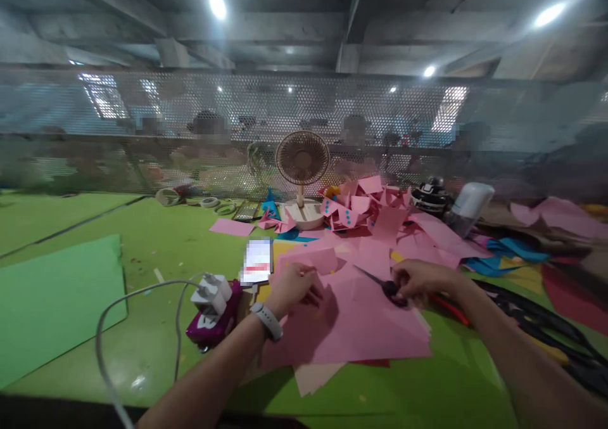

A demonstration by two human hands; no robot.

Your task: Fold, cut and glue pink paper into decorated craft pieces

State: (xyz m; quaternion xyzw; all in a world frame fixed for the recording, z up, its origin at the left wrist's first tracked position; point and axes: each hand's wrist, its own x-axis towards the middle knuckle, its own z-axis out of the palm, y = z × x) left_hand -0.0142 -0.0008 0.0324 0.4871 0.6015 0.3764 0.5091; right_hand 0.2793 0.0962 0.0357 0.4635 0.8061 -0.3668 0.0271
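At the pink sheet's [375,334] two o'clock, the right hand [415,278] holds the scissors [390,288] by their handles, leaving the blades free toward ten, while the left hand [295,284], at ten, curls loosely, perhaps steadying paper; whether it pinches anything, I cannot tell.

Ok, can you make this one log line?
left hand: over pink paper | right hand: holding black-handled scissors | smartphone: screen lit | pink scraps: heaped beside desk fan
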